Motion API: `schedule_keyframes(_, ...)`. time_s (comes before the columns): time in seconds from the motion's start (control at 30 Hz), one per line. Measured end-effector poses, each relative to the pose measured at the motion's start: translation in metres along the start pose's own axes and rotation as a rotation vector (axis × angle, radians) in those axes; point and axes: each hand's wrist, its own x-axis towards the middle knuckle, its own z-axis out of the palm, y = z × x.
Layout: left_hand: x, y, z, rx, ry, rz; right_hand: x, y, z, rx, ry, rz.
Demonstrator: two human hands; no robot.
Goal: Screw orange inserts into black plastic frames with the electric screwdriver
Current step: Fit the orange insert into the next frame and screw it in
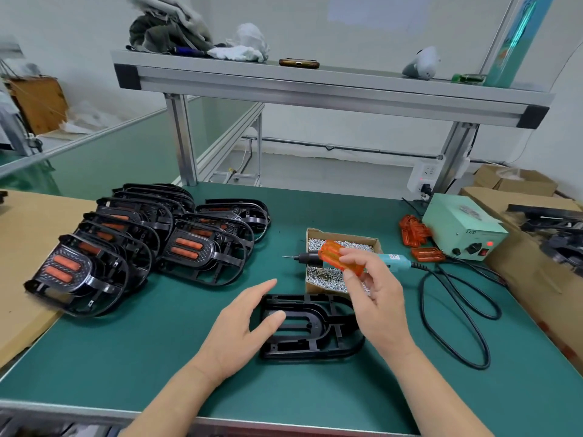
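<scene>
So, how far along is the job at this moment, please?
Looks done: the stacked frames at the left carry orange inserts. In hand: the right hand pinches an orange insert, not yet in the empty black frame by the left hand. Left: seating and screwing it; the electric screwdriver lies on the screw box, and spare inserts wait at the right.
</scene>
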Motion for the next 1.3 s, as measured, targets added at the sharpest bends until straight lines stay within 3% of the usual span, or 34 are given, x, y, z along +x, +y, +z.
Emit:
schedule_keyframes(0.57,0.002,0.003,-0.002,-0.014,0.028,0.073,-0.023,-0.017,0.027,0.161,-0.342,0.178)
schedule_keyframes(0.97,0.003,0.004,-0.003,-0.017,0.053,0.092,-0.031,-0.012,0.026,0.037,-0.442,0.239)
schedule_keyframes(1.3,0.004,0.005,-0.004,-0.015,0.064,0.086,-0.030,-0.015,0.029,-0.220,-0.455,0.095)
